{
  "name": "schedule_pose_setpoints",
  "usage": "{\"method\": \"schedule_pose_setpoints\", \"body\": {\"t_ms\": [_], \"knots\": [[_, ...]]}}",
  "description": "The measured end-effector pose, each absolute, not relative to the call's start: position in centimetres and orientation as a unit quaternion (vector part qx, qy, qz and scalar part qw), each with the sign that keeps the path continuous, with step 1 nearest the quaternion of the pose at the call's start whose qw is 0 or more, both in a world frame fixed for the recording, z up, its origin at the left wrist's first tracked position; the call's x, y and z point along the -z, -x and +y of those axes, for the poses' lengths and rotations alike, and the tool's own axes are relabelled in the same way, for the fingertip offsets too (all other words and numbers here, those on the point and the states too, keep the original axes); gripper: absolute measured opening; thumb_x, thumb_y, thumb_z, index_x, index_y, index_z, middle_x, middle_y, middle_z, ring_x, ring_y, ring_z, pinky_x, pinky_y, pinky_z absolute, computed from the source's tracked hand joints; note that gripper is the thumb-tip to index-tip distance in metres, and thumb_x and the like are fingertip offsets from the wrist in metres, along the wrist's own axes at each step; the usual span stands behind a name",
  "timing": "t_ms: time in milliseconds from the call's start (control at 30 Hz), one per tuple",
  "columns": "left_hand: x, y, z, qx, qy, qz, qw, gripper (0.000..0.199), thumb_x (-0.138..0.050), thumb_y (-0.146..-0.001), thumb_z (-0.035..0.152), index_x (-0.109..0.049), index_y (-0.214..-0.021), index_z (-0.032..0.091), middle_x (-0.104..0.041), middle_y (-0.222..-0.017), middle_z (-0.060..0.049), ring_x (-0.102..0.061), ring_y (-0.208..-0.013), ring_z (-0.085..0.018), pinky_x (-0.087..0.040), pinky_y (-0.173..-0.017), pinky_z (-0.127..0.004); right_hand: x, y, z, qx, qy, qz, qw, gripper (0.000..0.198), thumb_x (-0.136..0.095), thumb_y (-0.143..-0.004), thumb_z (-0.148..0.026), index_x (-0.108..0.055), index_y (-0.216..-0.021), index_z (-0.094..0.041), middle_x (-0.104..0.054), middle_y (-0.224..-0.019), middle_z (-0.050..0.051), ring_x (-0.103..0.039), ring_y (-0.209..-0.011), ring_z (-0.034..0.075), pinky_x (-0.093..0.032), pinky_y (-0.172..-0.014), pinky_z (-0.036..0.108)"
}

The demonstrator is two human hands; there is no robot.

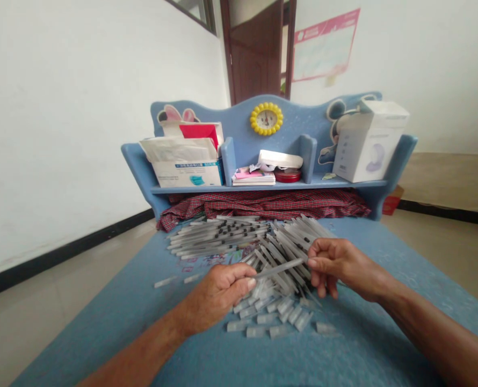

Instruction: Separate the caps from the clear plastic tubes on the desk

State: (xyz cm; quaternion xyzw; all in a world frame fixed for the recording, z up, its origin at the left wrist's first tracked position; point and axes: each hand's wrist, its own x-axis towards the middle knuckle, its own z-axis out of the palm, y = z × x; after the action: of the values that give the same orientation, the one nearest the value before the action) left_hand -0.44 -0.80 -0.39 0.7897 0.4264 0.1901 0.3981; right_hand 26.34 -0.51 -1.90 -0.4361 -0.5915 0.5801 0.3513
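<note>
A translucent grey pen [280, 268] stretches between my two hands, its right end slightly higher. My left hand [218, 293] is closed on the left end, with thumb and forefinger pinching it. At the other end, my right hand [335, 263] pinches the pen between thumb and forefinger, its other fingers curled below. Just behind and beneath lies a heap of similar pen pieces [285, 244]. A second pile of pens [207, 236] with black parts lies to the left. Several clear pen caps [279, 317] are scattered in front of the heap.
The blue tabletop [122, 306] has a raised back shelf [271, 188]. On it stand a mask box [188, 166], a red round tin [288, 176] and a white box [370, 142]. A checked cloth [263, 204] is bunched below the shelf. Two loose caps [164, 282] lie left.
</note>
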Motion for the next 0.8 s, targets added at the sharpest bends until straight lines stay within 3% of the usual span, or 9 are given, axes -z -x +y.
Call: {"method": "schedule_pose_setpoints", "body": {"t_ms": [167, 333, 467, 633, 700, 800], "knots": [[0.5, 0.6, -0.8, -0.197, -0.780, 0.431, 0.410, 0.028, -0.042, -0.088, 0.036, -0.059, -0.087, 0.014, -0.040, -0.059, 0.005, -0.038, -0.056, -0.010, -0.031, -0.052, -0.020, 1.8, -26.3, -0.5, -0.575, 0.429, -0.587, 0.374, 0.032, -0.067, -0.074, -0.045, -0.053, -0.083, -0.017, -0.065, -0.064, 0.000, -0.063, -0.050, 0.012, -0.043, -0.034, 0.017], [0.3, 0.3, -0.9, -0.192, -0.791, 0.428, 0.393, 0.028, -0.045, -0.087, 0.037, -0.062, -0.086, 0.014, -0.043, -0.058, 0.005, -0.040, -0.056, -0.011, -0.032, -0.052, -0.020, 2.2, -26.1, -0.5, -0.547, 0.450, -0.607, 0.360, 0.030, -0.065, -0.074, -0.044, -0.057, -0.074, -0.016, -0.063, -0.059, -0.001, -0.060, -0.044, 0.010, -0.044, -0.036, 0.018], [-0.4, 1.0, -0.3, -0.196, -0.778, 0.450, 0.393, 0.028, -0.046, -0.083, 0.037, -0.062, -0.084, 0.014, -0.042, -0.057, 0.005, -0.039, -0.053, -0.010, -0.032, -0.051, -0.020, 1.4, -27.3, -0.1, -0.506, 0.469, -0.597, 0.410, 0.030, -0.067, -0.072, -0.045, -0.056, -0.067, -0.017, -0.062, -0.053, -0.001, -0.057, -0.039, 0.010, -0.044, -0.036, 0.021], [-1.6, 3.4, 1.9, -0.242, -0.757, 0.506, 0.336, 0.030, -0.050, -0.079, 0.042, -0.062, -0.083, 0.014, -0.044, -0.054, 0.006, -0.039, -0.051, -0.009, -0.030, -0.048, -0.019, 0.2, -29.1, 0.7, -0.366, 0.515, -0.539, 0.557, 0.024, -0.065, -0.072, -0.038, -0.055, -0.062, -0.019, -0.060, -0.050, 0.000, -0.052, -0.037, 0.011, -0.040, -0.035, 0.023], [-1.7, 4.0, 2.7, -0.264, -0.740, 0.544, 0.295, 0.030, -0.051, -0.077, 0.043, -0.060, -0.080, 0.014, -0.044, -0.052, 0.006, -0.039, -0.050, -0.009, -0.029, -0.047, -0.019, 0.3, -29.0, 0.5, -0.294, 0.540, -0.549, 0.566, 0.018, -0.062, -0.075, -0.035, -0.056, -0.066, -0.020, -0.059, -0.051, 0.000, -0.052, -0.039, 0.012, -0.040, -0.038, 0.024], [-1.2, 4.0, 3.1, -0.274, -0.727, 0.567, 0.274, 0.032, -0.051, -0.076, 0.044, -0.059, -0.078, 0.014, -0.043, -0.050, 0.006, -0.039, -0.049, -0.010, -0.029, -0.047, -0.020, 0.9, -28.0, -0.3, -0.155, 0.549, -0.645, 0.509, 0.010, -0.058, -0.077, -0.028, -0.059, -0.070, -0.021, -0.057, -0.051, -0.001, -0.052, -0.044, 0.012, -0.040, -0.045, 0.026]]}}
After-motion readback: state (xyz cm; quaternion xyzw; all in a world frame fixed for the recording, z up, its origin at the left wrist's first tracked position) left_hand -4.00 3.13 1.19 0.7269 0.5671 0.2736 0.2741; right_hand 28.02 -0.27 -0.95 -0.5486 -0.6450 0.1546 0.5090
